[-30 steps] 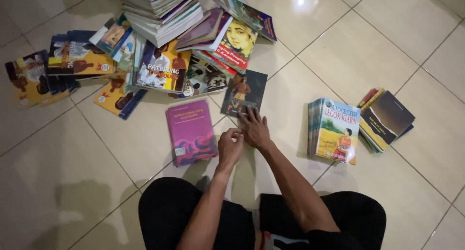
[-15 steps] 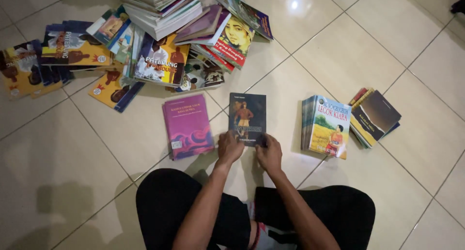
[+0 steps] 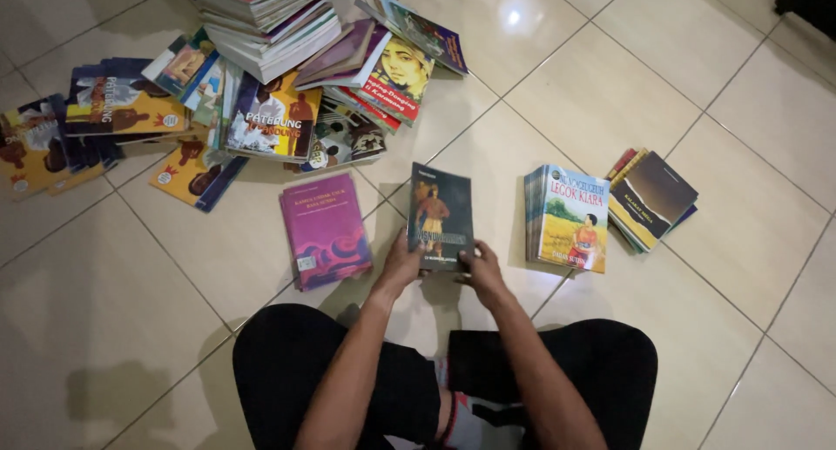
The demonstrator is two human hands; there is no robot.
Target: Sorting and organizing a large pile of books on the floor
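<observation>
I sit on a tiled floor and hold a dark book [image 3: 441, 213] with a standing figure on its cover. My left hand [image 3: 401, 264] grips its lower left corner and my right hand [image 3: 481, 270] its lower right corner. The book is upright before me, just above the floor. A magenta book [image 3: 324, 229] lies flat to its left. On the right a small stack topped by a yellow and blue cover [image 3: 570, 216] rests on the tiles.
A jumbled heap of books [image 3: 279, 84] spreads across the far left, with a tall stack [image 3: 261, 10] behind it. Another short stack with a dark cover [image 3: 651, 199] lies at the right. My knees in black trousers [image 3: 348, 372] fill the bottom.
Both hands went from the floor to the dark book beside the heap, drew it toward me, and now hold it by its lower corners.
</observation>
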